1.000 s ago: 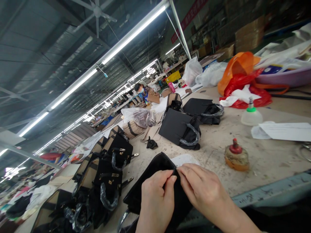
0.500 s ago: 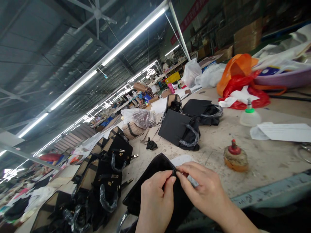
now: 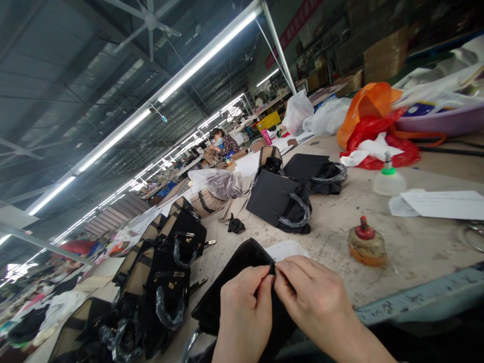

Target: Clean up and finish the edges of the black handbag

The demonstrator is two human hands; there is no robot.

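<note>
A black handbag (image 3: 236, 282) lies on the worktable (image 3: 412, 247) right in front of me. My left hand (image 3: 244, 312) pinches its upper corner with thumb and fingers closed. My right hand (image 3: 313, 297) pinches the same corner from the other side, fingertips meeting the left hand's. A white sheet (image 3: 287, 248) lies under the bag's far corner.
A row of black and tan handbags (image 3: 166, 272) with plastic-wrapped handles stands at my left. More black bags (image 3: 280, 201) lie mid-table. A glue pot with a red knob (image 3: 366, 246), a green-capped bottle (image 3: 388, 179), papers (image 3: 442, 204) and orange and red plastic bags (image 3: 378, 126) lie at right. A person (image 3: 223, 143) works far off.
My right fingertips have slid back onto the bag's corner against my left hand. The distant person has lowered a box and faces this way again.
</note>
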